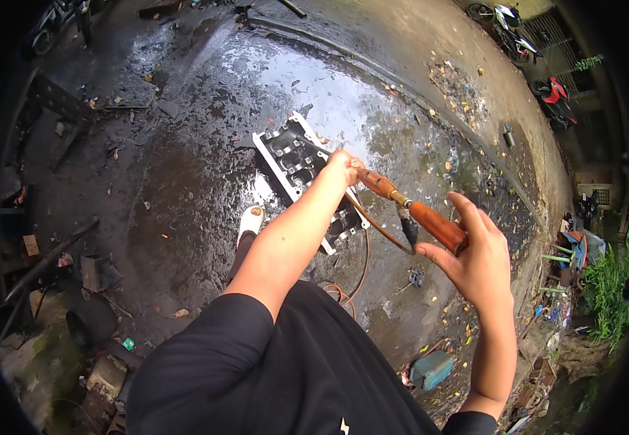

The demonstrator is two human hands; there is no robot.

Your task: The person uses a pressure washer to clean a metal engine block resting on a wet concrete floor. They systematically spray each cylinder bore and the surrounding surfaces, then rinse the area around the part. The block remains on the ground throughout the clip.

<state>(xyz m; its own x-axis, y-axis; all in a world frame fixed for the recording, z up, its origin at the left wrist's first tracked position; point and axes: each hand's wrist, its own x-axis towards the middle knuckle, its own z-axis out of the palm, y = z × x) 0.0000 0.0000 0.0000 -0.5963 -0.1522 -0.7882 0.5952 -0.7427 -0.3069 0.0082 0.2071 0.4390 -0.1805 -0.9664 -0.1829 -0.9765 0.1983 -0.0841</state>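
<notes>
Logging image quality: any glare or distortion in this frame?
Head view: bright sky glare on the wet ground; fisheye bends the curb and blackens the corners; left hand, right hand and orange spray wand stay sharp.

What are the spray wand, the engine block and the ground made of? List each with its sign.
Spray wand: likely metal, orange-brown coating or rust, brass-coloured joint.
Engine block: seemingly cast metal, dull grey, machined pale edges.
Ground: apparently concrete, dark and glossy with water.
</notes>
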